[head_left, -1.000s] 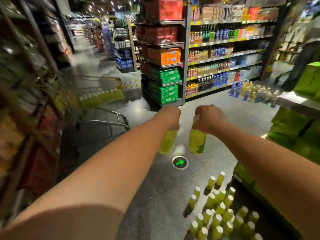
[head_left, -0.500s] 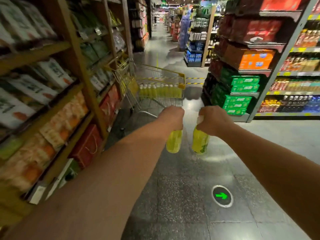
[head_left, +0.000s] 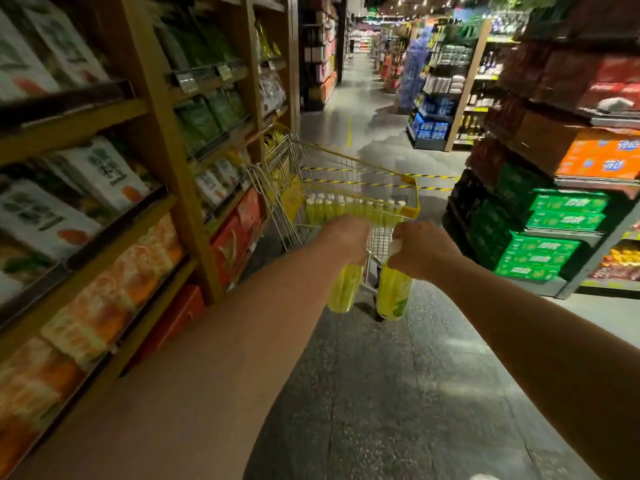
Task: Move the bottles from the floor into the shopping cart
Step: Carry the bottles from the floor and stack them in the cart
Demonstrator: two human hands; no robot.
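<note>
My left hand (head_left: 346, 237) grips the top of a yellow-green bottle (head_left: 344, 289) that hangs below it. My right hand (head_left: 424, 249) grips the neck of a second yellow-green bottle (head_left: 393, 292), also hanging upright. Both bottles are held side by side just in front of the near end of the yellow wire shopping cart (head_left: 407, 194). A row of several white-capped yellow-green bottles (head_left: 346, 207) stands inside the cart basket. The bottles on the floor are out of view.
Wooden shelves (head_left: 166, 143) with packaged goods run close along the left, right beside the cart. Dark shelving with green and orange crates (head_left: 554, 220) stands to the right. A grey tiled aisle (head_left: 398, 393) stretches ahead past yellow-black floor tape (head_left: 433, 181).
My view has swung left and forward; the cart is now closer and directly ahead. Both hands still carry their bottles, now nearer the cart. The floor bottles and green arrow marker have left view.
</note>
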